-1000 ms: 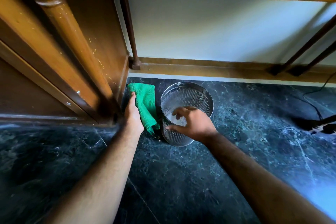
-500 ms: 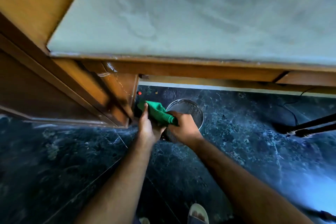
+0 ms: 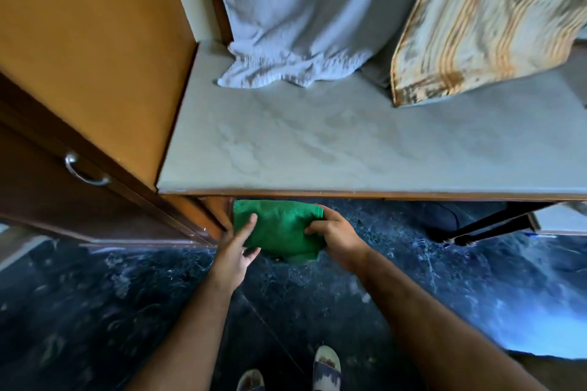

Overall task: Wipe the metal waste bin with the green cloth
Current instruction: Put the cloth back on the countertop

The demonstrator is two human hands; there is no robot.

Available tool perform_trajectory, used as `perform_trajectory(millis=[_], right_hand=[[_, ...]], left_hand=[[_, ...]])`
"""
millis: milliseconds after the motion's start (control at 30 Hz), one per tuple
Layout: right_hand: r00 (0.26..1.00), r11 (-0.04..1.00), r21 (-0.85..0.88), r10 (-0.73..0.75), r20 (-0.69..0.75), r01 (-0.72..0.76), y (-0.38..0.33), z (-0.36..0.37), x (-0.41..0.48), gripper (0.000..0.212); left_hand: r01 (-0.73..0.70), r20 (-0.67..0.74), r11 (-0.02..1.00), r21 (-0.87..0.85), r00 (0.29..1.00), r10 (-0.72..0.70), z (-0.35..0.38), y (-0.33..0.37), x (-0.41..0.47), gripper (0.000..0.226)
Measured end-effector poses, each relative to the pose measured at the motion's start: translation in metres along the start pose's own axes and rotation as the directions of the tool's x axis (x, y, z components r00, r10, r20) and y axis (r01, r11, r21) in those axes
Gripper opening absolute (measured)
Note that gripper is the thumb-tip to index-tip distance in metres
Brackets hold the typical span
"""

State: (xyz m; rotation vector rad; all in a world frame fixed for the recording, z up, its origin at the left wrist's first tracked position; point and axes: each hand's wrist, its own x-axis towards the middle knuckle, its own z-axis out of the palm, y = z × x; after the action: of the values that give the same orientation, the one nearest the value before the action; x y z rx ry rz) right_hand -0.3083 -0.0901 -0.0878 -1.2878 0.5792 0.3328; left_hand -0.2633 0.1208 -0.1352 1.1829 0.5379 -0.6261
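The green cloth [image 3: 279, 228] hangs spread between my two hands just in front of the grey tabletop's edge. My right hand [image 3: 336, 238] pinches its right side with closed fingers. My left hand [image 3: 236, 251] lies against its left side, fingers extended and thumb under the cloth. The metal waste bin is not visible; the cloth and the tabletop cover the spot where it stood.
A grey tabletop [image 3: 349, 149] overhangs the dark marble floor [image 3: 95, 311]. On it lie a white towel [image 3: 286, 25] and a striped pillow [image 3: 482, 25]. A wooden cabinet with a metal handle [image 3: 84, 171] stands at left. Dark chair legs [image 3: 489, 225] are at right. My sandalled feet [image 3: 327, 365] are below.
The view has risen from under the table to above it. The bin has dropped out of sight. The cloth, bunched at the bin rim before, is now lifted and spread between both hands.
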Motion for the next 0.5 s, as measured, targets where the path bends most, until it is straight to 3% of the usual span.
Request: perform_trajectory(millis=[100,167,333,433,500], right_hand=[[0.998,0.998,-0.029,-0.054,-0.027,0.053,-0.04,-0.011,-0.012,0.038],[0.994,0.994,-0.045,-0.1,-0.031,0.099,-0.067,-0.017,-0.015,0.038],[0.985,0.986,-0.086,-0.149,-0.087,0.142,-0.125,-0.022,-0.008,0.041],[0.977,0.972,-0.208,-0.141,-0.16,0.107,-0.147,-0.026,0.009,0.033],[0.964,0.921,-0.385,-0.15,-0.219,0.056,-0.158,-0.03,0.02,0.04]], left_hand=[[-0.076,0.012,0.997,0.007,0.997,0.076,0.024,0.036,-0.021,0.043],[-0.104,0.029,0.994,0.036,0.994,0.103,0.037,0.062,-0.03,0.041],[-0.199,0.038,0.951,0.236,0.98,0.196,0.062,0.123,-0.028,0.019],[-0.262,0.054,0.882,0.391,0.963,0.262,0.074,0.154,-0.016,0.019],[-0.308,0.084,0.814,0.492,0.948,0.308,0.079,0.168,-0.004,0.013]])
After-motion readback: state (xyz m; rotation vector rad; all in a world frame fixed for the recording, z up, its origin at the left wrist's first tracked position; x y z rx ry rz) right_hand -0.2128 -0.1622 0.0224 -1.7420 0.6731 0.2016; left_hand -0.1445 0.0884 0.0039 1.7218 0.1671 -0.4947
